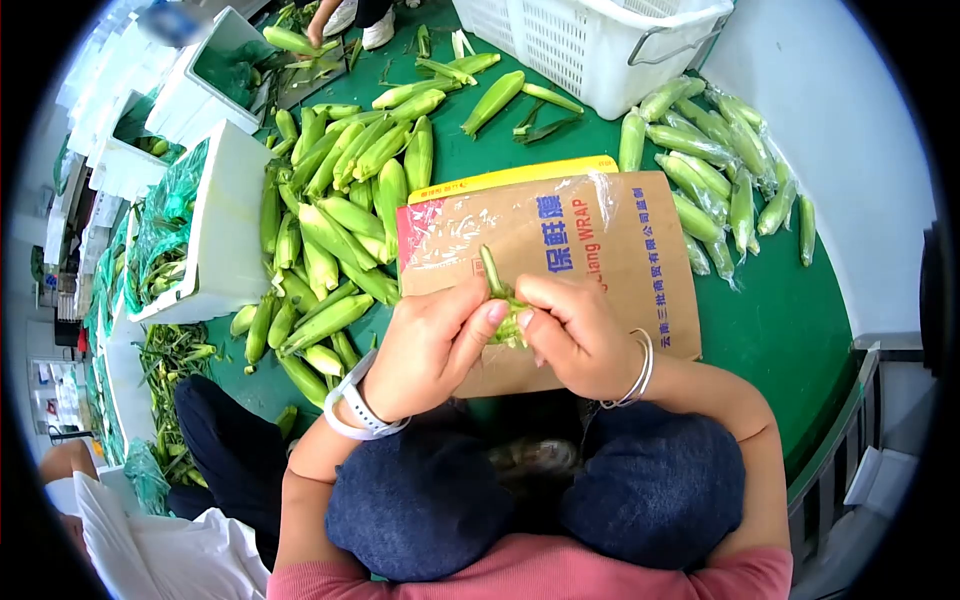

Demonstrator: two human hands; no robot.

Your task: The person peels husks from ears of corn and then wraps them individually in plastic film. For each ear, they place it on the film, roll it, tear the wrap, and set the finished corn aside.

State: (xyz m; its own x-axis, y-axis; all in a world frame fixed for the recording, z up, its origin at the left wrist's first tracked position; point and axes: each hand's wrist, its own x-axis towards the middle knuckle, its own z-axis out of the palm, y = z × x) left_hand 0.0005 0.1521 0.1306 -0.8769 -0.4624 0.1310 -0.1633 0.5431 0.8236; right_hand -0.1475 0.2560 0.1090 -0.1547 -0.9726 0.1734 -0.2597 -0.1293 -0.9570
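Observation:
Over the cardboard box [640,270] my left hand [432,335] and my right hand [580,335] meet, both closed on an ear of corn [510,325]. Its green stalk [490,268] sticks up between my thumbs, pointing away from me. Most of the ear is hidden by my fingers. The box lies flat in front of my knees, printed with blue and red lettering, and some clear film shines on its surface. Left of the box is a heap of green corn ears [335,230] in their husks.
Film-wrapped corn [715,165] lies at right on the green floor [780,330]. Behind stands a white crate [545,50]. White foam boxes [235,185] line the left, with husk scraps [165,365] beside them. A co-worker's hand [318,25] is at the top; another person sits lower left.

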